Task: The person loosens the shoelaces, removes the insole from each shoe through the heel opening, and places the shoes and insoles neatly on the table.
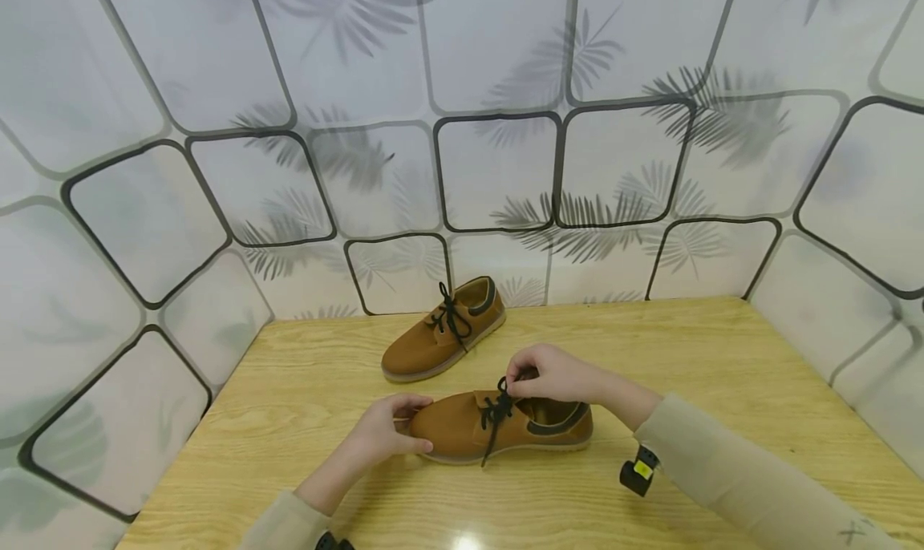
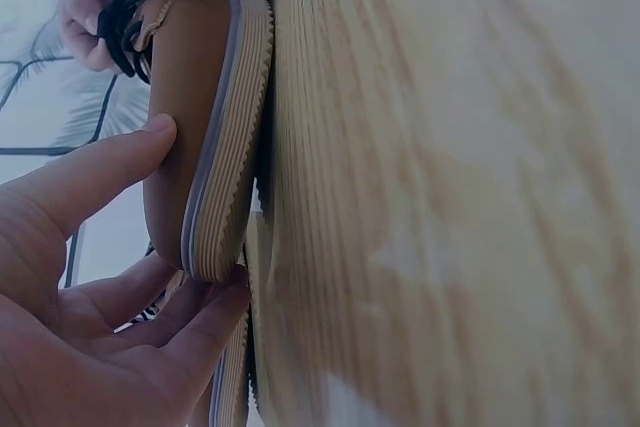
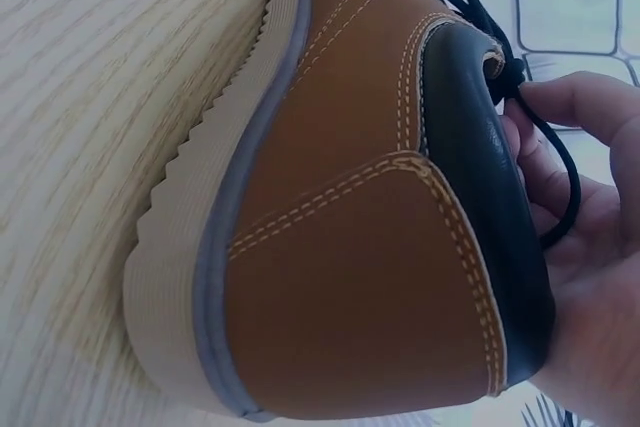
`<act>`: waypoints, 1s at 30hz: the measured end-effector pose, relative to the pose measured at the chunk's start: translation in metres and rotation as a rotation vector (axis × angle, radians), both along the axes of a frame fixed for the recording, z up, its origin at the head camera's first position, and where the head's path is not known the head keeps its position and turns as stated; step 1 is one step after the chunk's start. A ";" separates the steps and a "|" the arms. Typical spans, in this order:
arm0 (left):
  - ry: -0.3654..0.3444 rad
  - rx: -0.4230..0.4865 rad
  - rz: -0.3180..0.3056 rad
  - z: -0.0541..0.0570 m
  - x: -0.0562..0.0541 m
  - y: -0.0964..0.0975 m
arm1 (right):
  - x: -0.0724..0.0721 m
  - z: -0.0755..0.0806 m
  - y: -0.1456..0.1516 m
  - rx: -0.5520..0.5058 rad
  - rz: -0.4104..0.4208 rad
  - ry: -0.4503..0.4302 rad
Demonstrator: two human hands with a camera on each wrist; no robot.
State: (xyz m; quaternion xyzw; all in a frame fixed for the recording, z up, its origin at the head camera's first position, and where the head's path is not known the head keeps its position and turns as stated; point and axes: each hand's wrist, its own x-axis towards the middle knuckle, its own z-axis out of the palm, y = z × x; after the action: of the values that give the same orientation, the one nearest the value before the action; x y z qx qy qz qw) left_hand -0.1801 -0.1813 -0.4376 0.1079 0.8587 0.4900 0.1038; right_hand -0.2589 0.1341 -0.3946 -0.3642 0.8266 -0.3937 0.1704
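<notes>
A brown leather shoe (image 1: 451,426) with a pale ridged sole stands on the wooden table, its toe to the left. My left hand (image 1: 381,430) holds the toe, the thumb on the near side and the fingers around the front; the left wrist view shows the thumb (image 2: 150,147) against the leather. Over the shoe's opening, my right hand (image 1: 552,374) pinches the black shoelace (image 1: 498,410) between thumb and fingertips near the knot. One lace end hangs down the near side. In the right wrist view, the shoe's heel (image 3: 350,287) and dark padded collar (image 3: 485,187) fill the middle.
A second brown shoe (image 1: 419,349) with a tied black lace stands behind, toe pointing left and forward. The wooden table (image 1: 693,357) ends at a patterned cloth backdrop (image 1: 498,173) at the back and sides. A black wrist device (image 1: 638,471) sits at the right cuff.
</notes>
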 end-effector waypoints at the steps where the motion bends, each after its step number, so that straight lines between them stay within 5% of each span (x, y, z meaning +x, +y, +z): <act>1: 0.000 0.000 0.001 0.000 0.000 0.000 | 0.000 0.000 0.000 0.001 -0.008 -0.004; 15: -0.008 0.004 0.004 -0.002 0.001 0.000 | -0.003 -0.003 0.004 -0.122 -0.104 -0.213; 30: 0.006 -0.012 0.014 -0.002 -0.001 0.001 | 0.000 0.004 0.006 -0.049 0.074 0.063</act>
State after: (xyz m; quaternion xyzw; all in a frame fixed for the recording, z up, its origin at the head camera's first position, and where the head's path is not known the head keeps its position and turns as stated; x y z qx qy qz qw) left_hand -0.1807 -0.1805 -0.4393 0.1029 0.8628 0.4851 0.0984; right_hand -0.2592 0.1399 -0.3905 -0.4109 0.8077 -0.3954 0.1498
